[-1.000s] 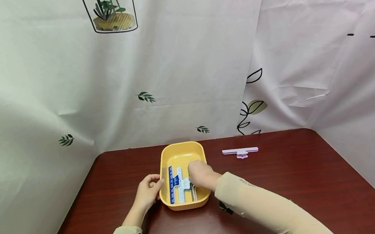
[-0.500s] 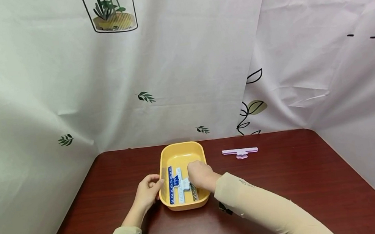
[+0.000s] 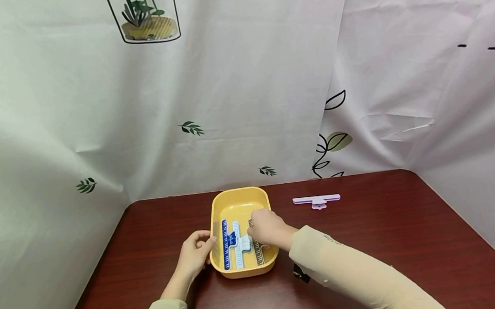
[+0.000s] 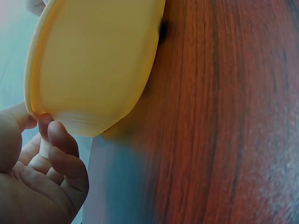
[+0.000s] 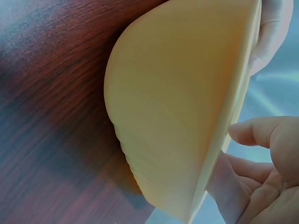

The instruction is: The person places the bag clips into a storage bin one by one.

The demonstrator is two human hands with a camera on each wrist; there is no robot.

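A yellow plastic tray point(image 3: 234, 196) stands on the table, slightly left of its middle. My left hand point(image 3: 196, 252) pinches the tray's left rim between thumb and fingers. Inside lie a dark blue bag clip point(image 3: 226, 247) and a light blue bag clip point(image 3: 238, 248), side by side and lengthwise. To their right is a dark grey, toothed bag clip point(image 3: 258, 254), slightly tilted. My right hand point(image 3: 268, 228) reaches over the right rim and grips this grey clip, covering part of it. The right wrist view shows the thumb and bent fingers; their tips are partly hidden behind the rim.
A lilac bag clip point(image 3: 316, 199) lies crosswise on the dark red table point(image 3: 364, 228), right of the tray near the far edge. A white printed cloth point(image 3: 242, 99) hangs behind the table and along both sides.
My right hand has shifted slightly right, and the grey clip's near end has moved right with it, showing more of the clip. The left hand and the tray have stayed put.
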